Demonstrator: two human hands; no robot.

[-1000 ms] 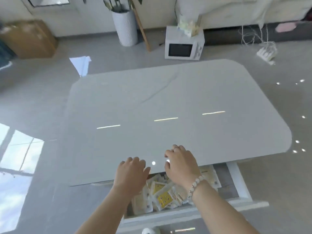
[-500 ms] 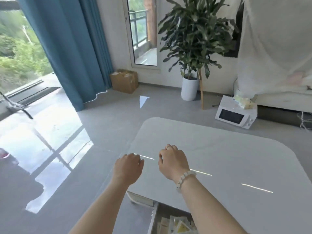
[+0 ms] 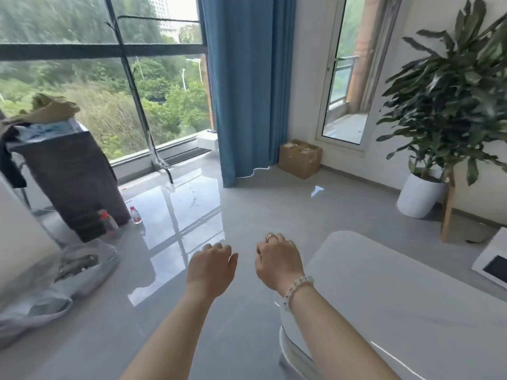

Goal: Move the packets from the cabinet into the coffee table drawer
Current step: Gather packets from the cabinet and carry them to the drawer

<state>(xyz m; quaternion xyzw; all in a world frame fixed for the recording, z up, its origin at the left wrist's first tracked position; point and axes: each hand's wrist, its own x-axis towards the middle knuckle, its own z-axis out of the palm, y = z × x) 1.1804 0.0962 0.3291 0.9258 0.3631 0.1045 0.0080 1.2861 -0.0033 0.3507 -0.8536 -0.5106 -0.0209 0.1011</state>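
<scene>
I've swung off the pale rounded coffee table (image 3: 397,283); left hand (image 3: 211,267) and right hand (image 3: 278,260) apart, loosely curled, empty, likely fetching more packets.

A deep blue curtain (image 3: 241,86) hangs against white walls (image 3: 307,78), beside a dark grey window frame (image 3: 131,48) with blurred green trees behind it. The floor (image 3: 247,209) is glossy pale grey, and the coffee table (image 3: 397,292) top is a plain, paler grey-white. The plant (image 3: 450,100) has dark green leaves over a white pot (image 3: 419,196), next to a light brown wooden stand (image 3: 447,212). The cardboard box (image 3: 300,158) is tan. The tall unit (image 3: 74,182) is very dark brown. A clear bottle (image 3: 135,214) carries a red cap and label. The microwave (image 3: 491,259) is white with a black window. The bracelet (image 3: 297,287) has milky white beads, and the ring (image 3: 271,237) looks gold.
</scene>
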